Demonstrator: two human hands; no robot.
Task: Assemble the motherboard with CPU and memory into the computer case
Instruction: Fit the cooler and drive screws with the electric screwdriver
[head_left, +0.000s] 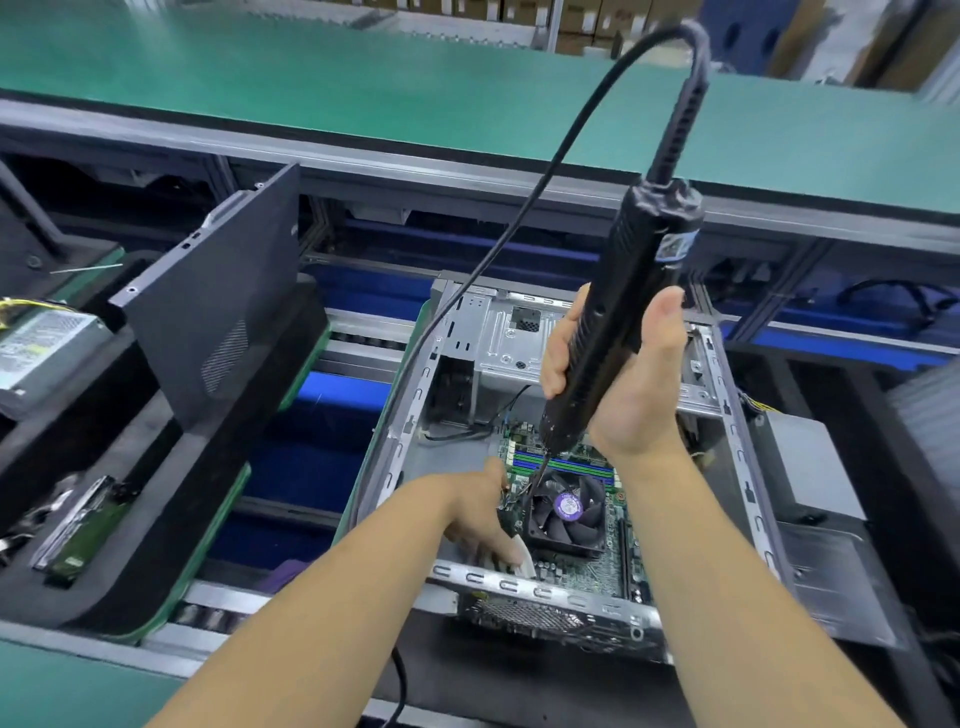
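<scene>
Two hands busy: right hand (623, 374) grip wraps electric screwdriver (618, 332), bit down by CPU fan (566, 512); left hand (483, 519) steadies motherboard (582, 571) inside computer case (737, 452). Keep driver vertical, light pressure, w/ bit seated first.

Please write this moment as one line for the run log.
right hand: grips electric screwdriver | bit: beside CPU fan | left hand: on motherboard | computer case: open

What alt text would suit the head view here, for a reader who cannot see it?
A person's right hand grips a corded electric screwdriver, its bit pointing down beside the CPU fan on a motherboard lying in an open computer case. The left hand rests inside the case on the board's left edge.
</scene>
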